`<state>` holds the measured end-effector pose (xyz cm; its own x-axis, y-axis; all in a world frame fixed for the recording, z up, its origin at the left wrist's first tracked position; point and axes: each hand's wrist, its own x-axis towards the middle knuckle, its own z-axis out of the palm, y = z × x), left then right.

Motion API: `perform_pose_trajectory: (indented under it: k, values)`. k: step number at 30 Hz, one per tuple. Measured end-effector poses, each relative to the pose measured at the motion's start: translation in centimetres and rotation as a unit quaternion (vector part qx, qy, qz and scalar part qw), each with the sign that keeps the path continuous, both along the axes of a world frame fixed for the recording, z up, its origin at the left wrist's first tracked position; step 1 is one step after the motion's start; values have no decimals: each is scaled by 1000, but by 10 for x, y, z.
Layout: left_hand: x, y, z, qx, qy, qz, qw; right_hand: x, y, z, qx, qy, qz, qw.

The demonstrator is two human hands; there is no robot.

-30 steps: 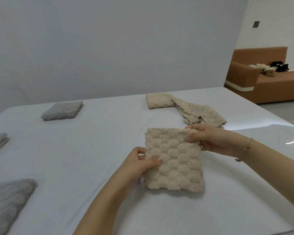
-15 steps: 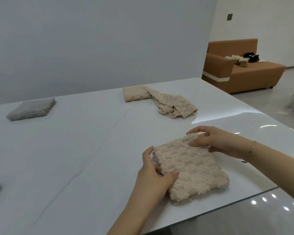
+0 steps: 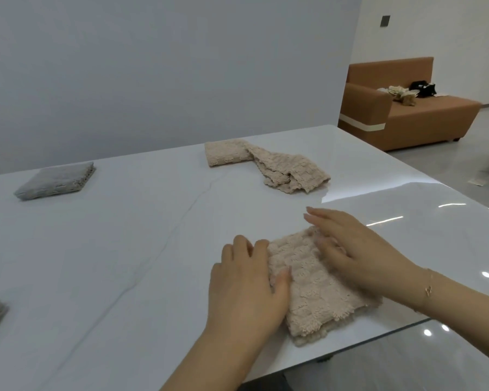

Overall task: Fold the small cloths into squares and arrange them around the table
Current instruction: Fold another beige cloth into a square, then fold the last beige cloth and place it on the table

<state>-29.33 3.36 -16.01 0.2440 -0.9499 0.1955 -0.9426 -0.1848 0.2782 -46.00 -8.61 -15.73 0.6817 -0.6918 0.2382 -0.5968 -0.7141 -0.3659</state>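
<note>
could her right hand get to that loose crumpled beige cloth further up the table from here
Probably yes. The right hand lies flat on the folded beige textured cloth, holding nothing, and only bare white tabletop lies between it and the crumpled beige cloth.

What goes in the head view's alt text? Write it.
Both hands, left and right, press flat on a folded beige cloth near the white table's corner. Farther back lie a crumpled beige cloth and a folded grey one.
</note>
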Motion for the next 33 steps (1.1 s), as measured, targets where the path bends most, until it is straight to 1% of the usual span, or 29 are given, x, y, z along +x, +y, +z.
perform_pose_trajectory:
  k: [1, 3, 5, 8, 14, 17, 19, 22, 25, 27, 29, 31, 32, 33]
  values:
    - [-3, -2, -3, 7, -4, -8, 1000, 2, 5, -4, -11, 41, 16, 999]
    - [-9, -5, -14, 56, -2, -32, 998, 5, 11, -13, -10, 116, 28, 993]
    - [-11, -8, -26, 105, 8, -46, 993, 6, 14, -24, 5, 157, 21, 987]
    - [-9, -8, -36, 112, 14, -51, 992, 6, 17, -33, -12, 167, 11, 986]
    - [1, -9, -35, 95, 23, -72, 993, 9, 14, -26, 32, 168, 11, 985]
    - [23, -22, -28, 48, 20, -67, 996, 11, 7, -6, 64, 170, 22, 983]
    - [45, -36, -25, -4, 4, -52, 999, 18, -1, 11, 65, 145, 17, 987]
    - [84, -58, -20, -61, -42, -20, 997, 39, -27, 28, 48, 106, -3, 993]
    - [124, -76, -20, -76, -81, 14, 994, 71, -69, 27, 6, 97, -24, 995]
    - [148, -83, -24, -64, -90, 37, 993, 91, -97, 20, -25, 126, -48, 990]
    - [165, -85, -30, -73, -81, 53, 993, 112, -121, 14, -48, 154, -68, 985]
    - [177, -81, -35, -101, -60, 64, 991, 130, -141, 10, -65, 164, -96, 980]
    - [182, -79, -37, -109, -32, 76, 991, 137, -151, 8, -63, 168, -117, 977]
    - [187, -77, -38, -111, 13, 88, 990, 143, -160, 6, -46, 175, -144, 973]
